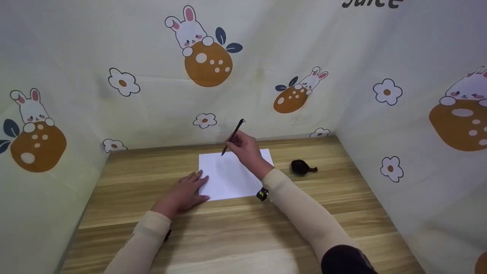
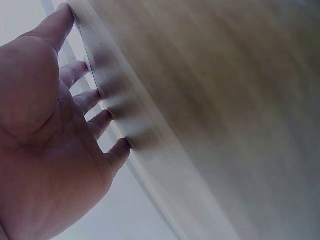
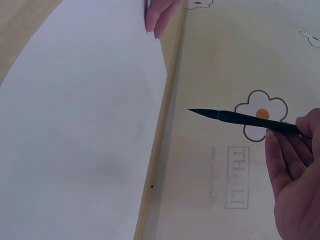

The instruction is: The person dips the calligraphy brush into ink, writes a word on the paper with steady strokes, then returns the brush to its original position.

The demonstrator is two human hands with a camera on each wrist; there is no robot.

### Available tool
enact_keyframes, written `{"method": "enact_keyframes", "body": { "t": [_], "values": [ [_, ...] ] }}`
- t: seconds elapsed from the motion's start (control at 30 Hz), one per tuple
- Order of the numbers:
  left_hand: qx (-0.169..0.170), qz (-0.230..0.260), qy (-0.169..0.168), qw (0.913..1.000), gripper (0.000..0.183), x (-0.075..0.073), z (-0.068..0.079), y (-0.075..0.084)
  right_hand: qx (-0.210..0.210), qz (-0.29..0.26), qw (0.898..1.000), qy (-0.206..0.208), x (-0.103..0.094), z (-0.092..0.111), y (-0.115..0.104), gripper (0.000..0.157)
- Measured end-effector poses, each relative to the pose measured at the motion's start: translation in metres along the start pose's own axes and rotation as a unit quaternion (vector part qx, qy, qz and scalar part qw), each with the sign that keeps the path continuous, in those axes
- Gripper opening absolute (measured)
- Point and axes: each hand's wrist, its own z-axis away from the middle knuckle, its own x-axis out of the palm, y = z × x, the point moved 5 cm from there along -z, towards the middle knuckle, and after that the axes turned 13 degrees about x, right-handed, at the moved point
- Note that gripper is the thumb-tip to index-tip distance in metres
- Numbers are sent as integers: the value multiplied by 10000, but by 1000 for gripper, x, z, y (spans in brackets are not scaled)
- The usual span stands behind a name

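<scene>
A sheet of white paper (image 1: 232,179) lies on the wooden table. My right hand (image 1: 245,148) pinches a dark writing brush (image 1: 233,136) above the paper's far edge, its pointed tip downward. In the right wrist view the brush (image 3: 240,118) shows a dark tapered tip, apart from the paper (image 3: 85,120). With fingers spread, my left hand (image 1: 184,192) rests on the paper's left edge and the table beside it. The left wrist view shows the palm of this hand (image 2: 55,130), its fingertips touching the surface.
A small dark dish with a short handle (image 1: 299,167) stands on the table to the right of the paper. Printed cloth walls (image 1: 152,110) with rabbits and flowers enclose the wooden table (image 1: 213,236) at the back and on both sides.
</scene>
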Motion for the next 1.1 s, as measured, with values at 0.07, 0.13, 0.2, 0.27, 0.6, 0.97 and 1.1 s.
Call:
{"method": "enact_keyframes", "body": {
  "t": [0.07,0.13,0.2,0.27,0.6,0.97,1.1],
  "values": [
    [108,-34,84,9999,79,0,0,0,-80,95,9999,-48,7,-1,0,8],
    [205,-79,142,9997,78,0,0,1,-160,195,9996,-105,14,-2,-1,9],
    [237,-65,160,9996,78,0,0,1,-192,287,9993,-163,20,-2,0,8],
    [212,-61,137,9997,78,0,0,1,-195,377,9989,-220,25,-3,0,6],
    [263,-82,138,9995,77,-3,0,6,-122,767,9967,-226,37,-3,7,7],
    [225,-138,124,9996,78,1,-2,1,-230,1023,9943,-201,45,-3,11,5],
    [221,-229,122,9994,79,1,-2,0,-365,1093,9930,-278,49,-2,11,4]
  ]
}}
